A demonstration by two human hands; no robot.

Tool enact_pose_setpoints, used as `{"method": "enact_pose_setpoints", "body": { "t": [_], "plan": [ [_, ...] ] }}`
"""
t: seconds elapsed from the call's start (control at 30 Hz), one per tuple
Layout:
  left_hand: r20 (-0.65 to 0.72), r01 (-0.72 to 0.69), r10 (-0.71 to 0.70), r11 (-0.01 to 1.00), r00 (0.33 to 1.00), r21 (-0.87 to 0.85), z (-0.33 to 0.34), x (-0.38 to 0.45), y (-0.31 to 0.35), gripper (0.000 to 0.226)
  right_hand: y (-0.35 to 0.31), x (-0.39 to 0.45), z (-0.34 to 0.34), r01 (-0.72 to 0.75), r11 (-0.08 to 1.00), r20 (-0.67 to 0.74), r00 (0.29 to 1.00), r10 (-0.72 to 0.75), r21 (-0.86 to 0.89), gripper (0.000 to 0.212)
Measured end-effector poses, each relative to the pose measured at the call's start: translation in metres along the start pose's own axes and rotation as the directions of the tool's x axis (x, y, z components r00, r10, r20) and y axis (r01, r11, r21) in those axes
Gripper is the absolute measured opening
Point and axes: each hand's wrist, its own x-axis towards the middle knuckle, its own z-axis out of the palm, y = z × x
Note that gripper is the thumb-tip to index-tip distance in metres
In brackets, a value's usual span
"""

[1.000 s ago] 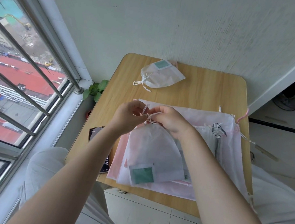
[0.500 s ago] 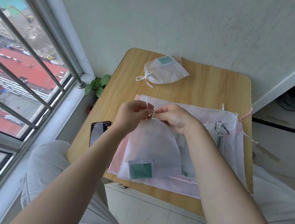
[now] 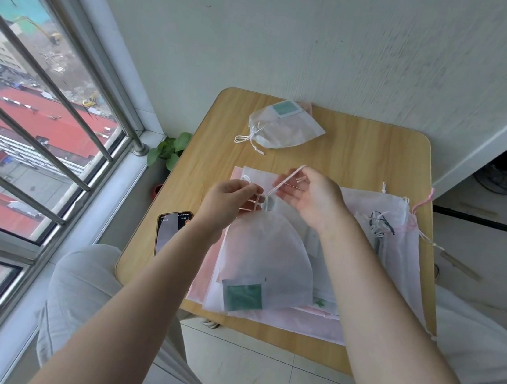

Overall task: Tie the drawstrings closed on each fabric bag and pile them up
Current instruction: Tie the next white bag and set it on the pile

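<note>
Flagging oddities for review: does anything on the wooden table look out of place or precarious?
The black smartphone lies at the wooden table's left edge, seemingly overhanging it slightly, beside the left hand, and could get knocked off. Otherwise nothing stands out.

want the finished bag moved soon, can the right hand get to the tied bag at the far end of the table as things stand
Probably yes, once it lets go. The right hand pinches the drawstring of the bag being tied. The tied bag lies just beyond, with only bare table between them.
</note>
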Motion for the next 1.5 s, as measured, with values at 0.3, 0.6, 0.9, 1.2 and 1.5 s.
{"method": "enact_pose_setpoints", "body": {
  "t": [0.3,0.6,0.9,1.2,1.5],
  "plan": [
    [-0.258,0.067,-0.002,0.967,0.966,0.244,-0.002,0.005,-0.008,0.024,-0.002,-0.005,-0.003,-0.01,0.951,-0.069,0.998,-0.012,-0.308,0.025],
    [-0.17,0.046,0.01,0.946,0.985,0.32,-0.012,0.002,0.004,0.019,-0.01,-0.016,0.001,0.186,0.376,0.169,0.983,-0.078,-0.908,0.022],
    [-0.117,-0.113,0.3,0.65,0.947,0.751,-0.014,0.009,0.003,0.049,-0.01,-0.015,0.006,0.249,0.008,0.249,0.964,0.089,-0.968,0.027],
    [0.183,-0.238,0.152,0.62,0.971,0.747,0.004,0.008,0.01,0.017,-0.012,-0.021,0.002,0.322,0.058,0.322,0.947,-0.011,-0.945,0.03],
    [0.202,-0.031,-0.053,0.92,0.978,0.391,-0.015,0.007,0.021,0.029,-0.005,-0.021,0.006,0.316,0.016,0.315,0.948,-0.05,-0.949,0.038]
  ]
}}
